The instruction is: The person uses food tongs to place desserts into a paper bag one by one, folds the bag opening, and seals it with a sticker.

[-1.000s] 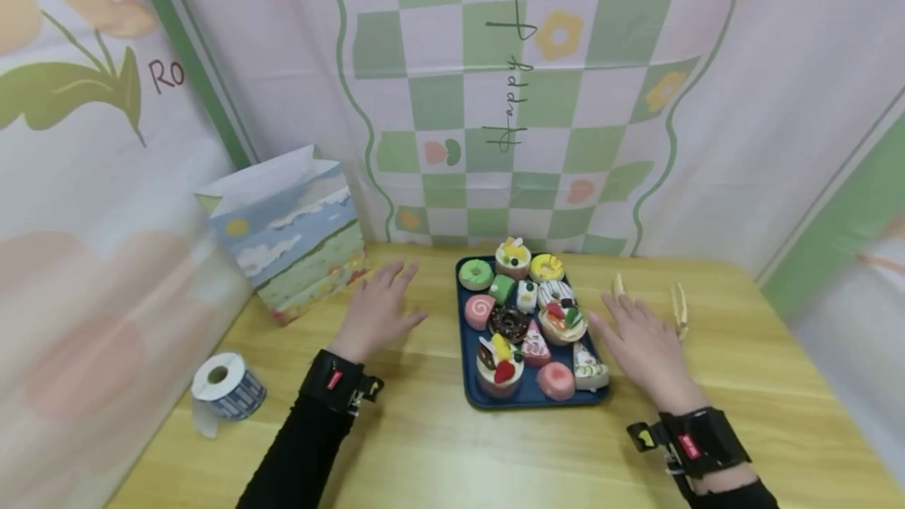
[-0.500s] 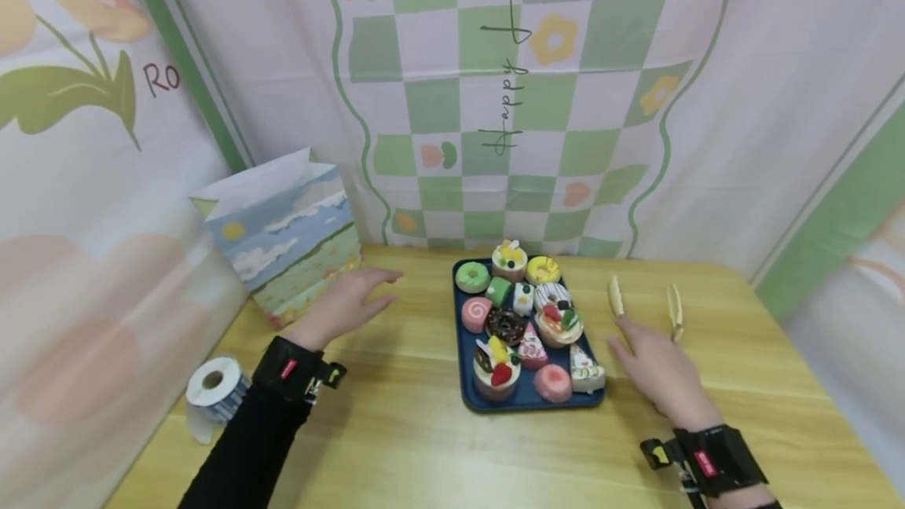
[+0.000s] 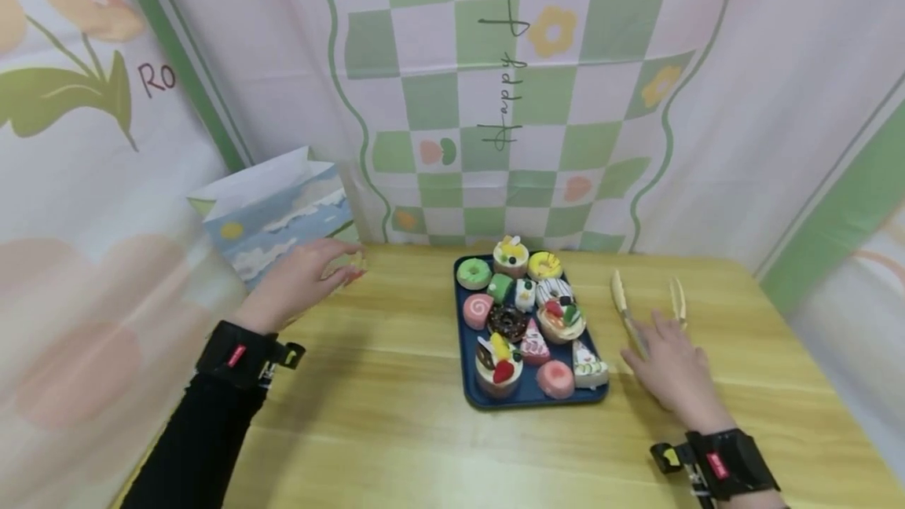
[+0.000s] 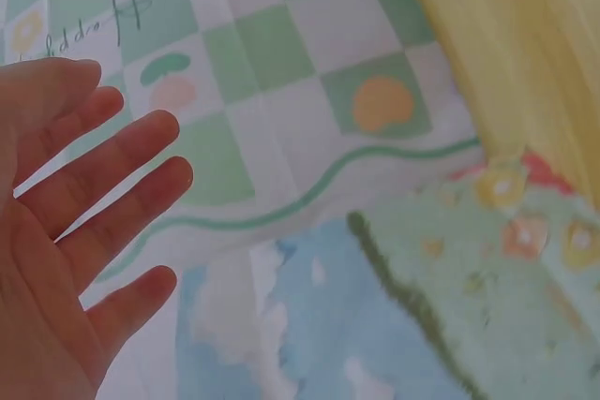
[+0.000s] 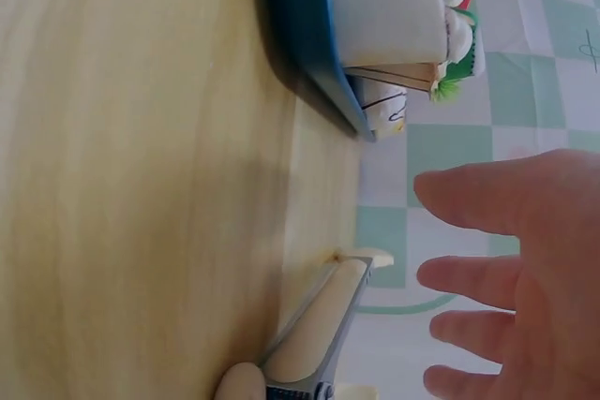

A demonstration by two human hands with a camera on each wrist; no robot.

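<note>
My left hand (image 3: pixel 290 285) is in front of the gift bag (image 3: pixel 283 206), which is printed with sky and a flower field. In the left wrist view its fingers are spread and hold nothing, with the bag (image 4: pixel 319 325) beside them. Over the tongs (image 3: pixel 621 297) at the right is my right hand (image 3: pixel 672 368), covering their nearer part. The right wrist view shows its fingers extended and apart above the tongs (image 5: pixel 323 316); contact cannot be told. Between the hands stands a dark blue tray (image 3: pixel 526 393) of toy cakes and doughnuts.
Among the sweets on the tray are a chocolate doughnut (image 3: pixel 507 322), a green doughnut (image 3: pixel 474 273) and a pink round cake (image 3: pixel 555 379). A checked green and white curtain (image 3: pixel 488 100) hangs behind the wooden table (image 3: pixel 410 446).
My left hand has moved left from beside the tray to the front of the bag, its arm now covering the label roll. My right hand has drawn nearer to me, down over the tongs.
</note>
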